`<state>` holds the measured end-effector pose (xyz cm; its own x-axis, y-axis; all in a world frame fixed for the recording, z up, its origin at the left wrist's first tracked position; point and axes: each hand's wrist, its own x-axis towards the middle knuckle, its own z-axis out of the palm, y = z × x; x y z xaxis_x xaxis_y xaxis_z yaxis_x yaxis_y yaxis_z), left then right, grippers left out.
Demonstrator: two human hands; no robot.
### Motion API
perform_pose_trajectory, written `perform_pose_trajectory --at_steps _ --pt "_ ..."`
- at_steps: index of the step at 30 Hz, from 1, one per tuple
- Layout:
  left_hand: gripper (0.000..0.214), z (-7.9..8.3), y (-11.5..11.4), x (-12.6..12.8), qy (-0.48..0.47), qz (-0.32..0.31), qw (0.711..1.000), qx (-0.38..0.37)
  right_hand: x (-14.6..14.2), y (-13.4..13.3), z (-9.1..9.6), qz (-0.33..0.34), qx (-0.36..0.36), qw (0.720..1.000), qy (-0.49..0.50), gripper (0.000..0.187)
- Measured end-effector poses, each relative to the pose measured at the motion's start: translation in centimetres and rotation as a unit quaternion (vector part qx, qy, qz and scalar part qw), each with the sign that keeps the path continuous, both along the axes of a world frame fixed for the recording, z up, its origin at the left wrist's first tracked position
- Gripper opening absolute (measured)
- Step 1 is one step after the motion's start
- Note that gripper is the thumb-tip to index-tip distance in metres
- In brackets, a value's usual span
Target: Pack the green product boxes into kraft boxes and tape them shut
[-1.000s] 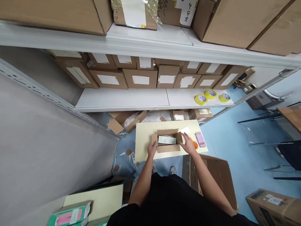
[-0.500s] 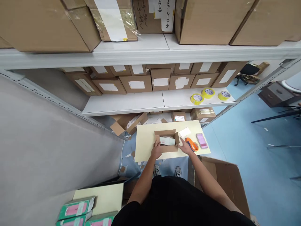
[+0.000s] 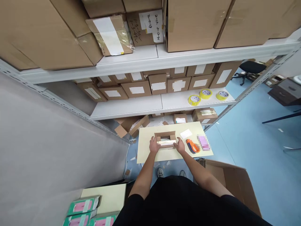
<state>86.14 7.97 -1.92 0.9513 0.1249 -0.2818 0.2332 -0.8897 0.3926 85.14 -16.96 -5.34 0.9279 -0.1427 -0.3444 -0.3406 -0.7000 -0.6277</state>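
A small brown cardboard box [image 3: 165, 137] lies on a pale yellow table [image 3: 147, 152] below me. My left hand [image 3: 154, 146] presses on the box's left end and my right hand [image 3: 180, 145] on its right end. Both hands hold the near flap down over the contents; the far part of the box is still uncovered. An orange tape dispenser [image 3: 192, 146] lies just right of my right hand. Beside the dispenser are a pink item [image 3: 203, 142] and a white paper slip [image 3: 186, 134].
Grey shelves carry labelled cardboard boxes [image 3: 157, 85] and three yellow tape rolls [image 3: 205, 94]. A large open carton [image 3: 231, 182] stands on the blue floor at my right. Green and pink packs [image 3: 82, 207] sit at the lower left. Cardboard scraps lie under the shelf.
My hands have folded the box's side and near flaps inward, partly covering the contents. My right hand moved in from the right flap to the box's right end. The camera tilted upward.
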Motion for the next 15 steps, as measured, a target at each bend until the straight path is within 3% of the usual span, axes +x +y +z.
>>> perform_pose_trajectory --at_steps 5,9,12,15 --pt "0.098 2.5 -1.3 2.5 0.028 -0.136 0.988 0.073 -0.8 0.8 -0.5 -0.042 -0.015 0.997 0.059 0.070" --pt "0.079 4.1 -1.6 3.2 0.006 -0.140 0.984 0.110 -1.5 0.2 -1.3 -0.061 -0.003 0.996 0.070 0.081" --pt "0.056 3.9 -1.7 2.4 0.013 -0.160 0.980 0.120 -2.1 -0.6 -2.5 -0.076 0.029 0.996 0.029 0.079" --pt "0.058 2.5 -1.9 1.0 0.083 -0.191 0.974 0.089 -3.0 -2.1 -3.6 -0.085 0.081 0.993 -0.032 0.075"
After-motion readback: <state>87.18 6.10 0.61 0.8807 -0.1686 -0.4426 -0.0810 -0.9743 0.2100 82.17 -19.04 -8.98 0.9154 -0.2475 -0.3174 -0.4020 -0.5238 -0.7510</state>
